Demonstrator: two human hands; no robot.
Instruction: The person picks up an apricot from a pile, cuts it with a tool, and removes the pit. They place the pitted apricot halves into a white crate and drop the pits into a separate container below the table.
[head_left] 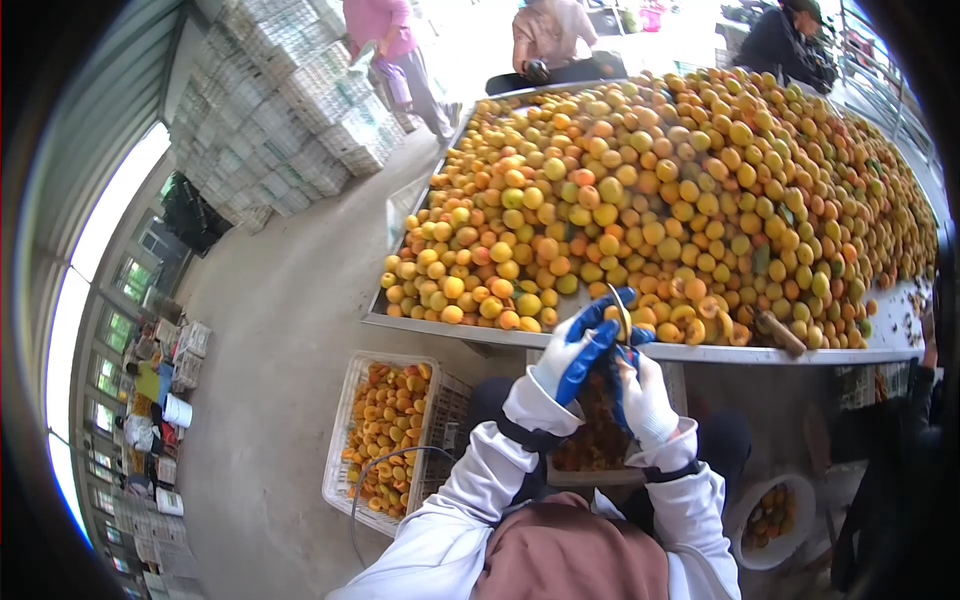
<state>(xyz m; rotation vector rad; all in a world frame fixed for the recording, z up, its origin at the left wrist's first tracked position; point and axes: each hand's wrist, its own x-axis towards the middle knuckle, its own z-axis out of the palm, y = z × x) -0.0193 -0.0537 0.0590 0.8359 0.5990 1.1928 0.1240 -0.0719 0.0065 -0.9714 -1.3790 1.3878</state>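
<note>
Both my hands wear white gloves with blue palms and meet at the near edge of a metal table (480, 331) heaped with orange-yellow fruit (600, 190). My left hand (588, 350) is closed around something beside a thin curved metal blade (621, 312). Close against it on the right, my right hand (640, 385) is closed too, below the blade. The fingers overlap, and whatever lies between them is largely hidden. Several split fruit halves (690, 322) lie on the table just beyond my hands, with a wooden-looking handle (780, 334) to their right.
A white crate (345, 420) of halved fruit stands on the floor at left. Another crate (665, 385) is below my hands. A white bucket (795, 540) holds fruit at lower right. People sit beyond the table; one person (400, 50) stands near stacked crates (290, 110).
</note>
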